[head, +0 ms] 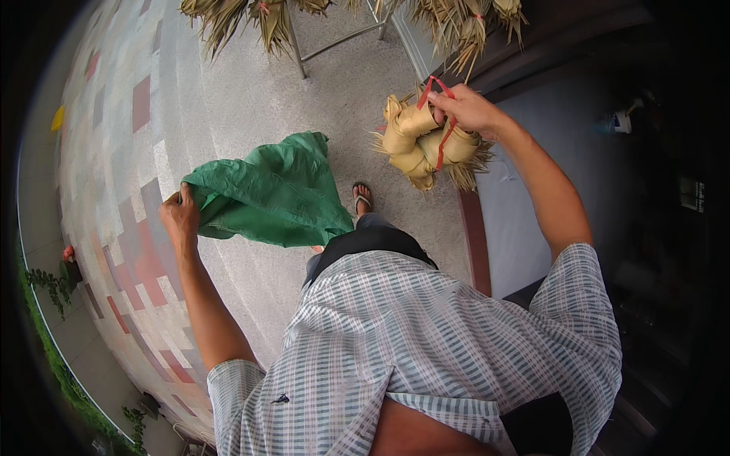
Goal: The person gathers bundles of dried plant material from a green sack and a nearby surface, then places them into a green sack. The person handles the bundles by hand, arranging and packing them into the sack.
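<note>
My left hand [180,215] grips the edge of a crumpled green woven sack [274,191], which hangs out to the right in front of my legs. Part of its opening shows near my fingers. Up on the right, my right hand [472,111] holds a red plastic tie [447,139] that loops around a bundle of rolled dried palm leaves [402,145]. The bundle hangs above the floor, its rolled strips pale yellow and its frayed ends sticking outward. My right palm hides part of the rolls. A clear gap separates sack and bundle.
More dried-leaf bundles [271,25] rest or hang at the top edge, by a metal-legged stand [342,48]. A dark red sill [474,245] borders a dim room on the right. My sandalled foot [361,198] is on the speckled floor. Potted plants [69,273] line the far left.
</note>
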Motion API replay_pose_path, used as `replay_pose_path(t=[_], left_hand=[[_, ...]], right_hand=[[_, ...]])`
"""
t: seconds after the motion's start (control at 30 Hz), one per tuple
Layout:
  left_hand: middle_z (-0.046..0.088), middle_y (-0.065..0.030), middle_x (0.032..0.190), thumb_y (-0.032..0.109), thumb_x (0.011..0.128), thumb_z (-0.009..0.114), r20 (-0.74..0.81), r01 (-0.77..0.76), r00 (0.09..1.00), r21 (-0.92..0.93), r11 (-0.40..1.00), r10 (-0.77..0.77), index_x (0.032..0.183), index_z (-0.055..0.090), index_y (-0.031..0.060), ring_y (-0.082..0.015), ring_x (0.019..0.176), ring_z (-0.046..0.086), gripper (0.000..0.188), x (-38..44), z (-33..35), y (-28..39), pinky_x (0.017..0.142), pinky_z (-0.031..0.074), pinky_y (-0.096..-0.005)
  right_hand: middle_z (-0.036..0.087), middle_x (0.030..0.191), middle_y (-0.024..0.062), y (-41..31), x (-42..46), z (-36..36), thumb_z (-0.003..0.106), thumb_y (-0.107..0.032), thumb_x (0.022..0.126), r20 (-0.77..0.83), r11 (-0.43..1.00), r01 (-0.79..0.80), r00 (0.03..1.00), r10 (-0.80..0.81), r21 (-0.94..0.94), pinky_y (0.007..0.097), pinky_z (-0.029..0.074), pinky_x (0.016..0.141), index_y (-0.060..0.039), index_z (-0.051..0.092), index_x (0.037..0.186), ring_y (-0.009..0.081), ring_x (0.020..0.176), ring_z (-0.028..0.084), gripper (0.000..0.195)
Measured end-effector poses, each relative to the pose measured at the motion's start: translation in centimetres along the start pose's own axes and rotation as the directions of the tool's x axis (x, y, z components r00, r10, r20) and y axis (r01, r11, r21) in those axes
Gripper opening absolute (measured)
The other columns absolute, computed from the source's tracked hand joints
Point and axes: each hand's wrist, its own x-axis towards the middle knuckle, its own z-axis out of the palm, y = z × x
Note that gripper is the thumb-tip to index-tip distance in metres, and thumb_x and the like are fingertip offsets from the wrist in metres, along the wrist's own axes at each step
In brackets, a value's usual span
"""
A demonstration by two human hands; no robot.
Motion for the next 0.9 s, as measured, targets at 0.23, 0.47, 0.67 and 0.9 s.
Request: replay_pose_path(t=[0.23, 0.47, 0.67, 0.9], left_hand=[[0.052, -0.0050, 0.059, 0.041, 0.100, 0.060, -0.141, 0.134, 0.980, -0.044, 0.990, -0.139, 0.082, 0.068, -0.0083, -0.0115, 0.059, 0.043, 0.053, -4.1, -4.9, -1.6, 0.056, 0.039, -0.0347], [0.051, -0.0006, 0.060, 0.042, 0.101, 0.060, -0.235, 0.187, 0.952, -0.065, 0.980, -0.197, 0.080, 0.067, -0.0074, -0.0093, 0.061, 0.042, 0.054, -8.7, -6.0, 0.4, 0.056, 0.037, -0.0319], [0.052, -0.0004, 0.060, 0.038, 0.103, 0.060, -0.153, 0.270, 0.948, -0.079, 0.959, -0.280, 0.080, 0.067, -0.0092, -0.0089, 0.061, 0.041, 0.053, -9.5, -5.0, -0.5, 0.055, 0.036, -0.0318], [0.039, -0.0002, 0.056, 0.037, 0.103, 0.059, -0.025, 0.306, 0.952, 0.105, 0.946, -0.305, 0.068, 0.053, -0.0048, -0.0098, 0.060, 0.031, 0.055, -7.5, -3.2, -1.1, 0.051, 0.025, -0.0343]], right_hand=[[0.051, 0.066, 0.0015, 8.9, 12.2, 3.7, 0.052, -0.046, 0.103, 0.074, 0.999, -0.005, 0.997, 0.003, 0.037, 0.0324, 0.039, 0.062, -0.0035, 0.061, 0.068, 0.0130, 0.064, 0.047, 0.056], [0.052, 0.064, 0.0032, 12.3, 22.4, 8.0, 0.051, -0.043, 0.102, 0.084, 0.999, 0.036, 0.996, -0.039, 0.032, 0.0343, 0.039, 0.058, -0.0046, 0.061, 0.067, 0.0142, 0.059, 0.047, 0.052], [0.047, 0.061, -0.0009, 13.9, 29.6, 11.7, 0.051, -0.045, 0.104, 0.091, 0.984, -0.097, 0.992, 0.084, 0.150, 0.0311, 0.027, 0.044, -0.0074, 0.059, 0.075, 0.0090, 0.048, 0.036, 0.048], [0.061, 0.080, 0.0040, 15.0, 35.3, 14.4, 0.058, -0.041, 0.101, 0.018, 0.992, -0.091, 0.996, 0.090, 0.089, 0.0340, 0.046, 0.069, -0.0026, 0.066, 0.096, 0.0147, 0.072, 0.055, 0.039]])
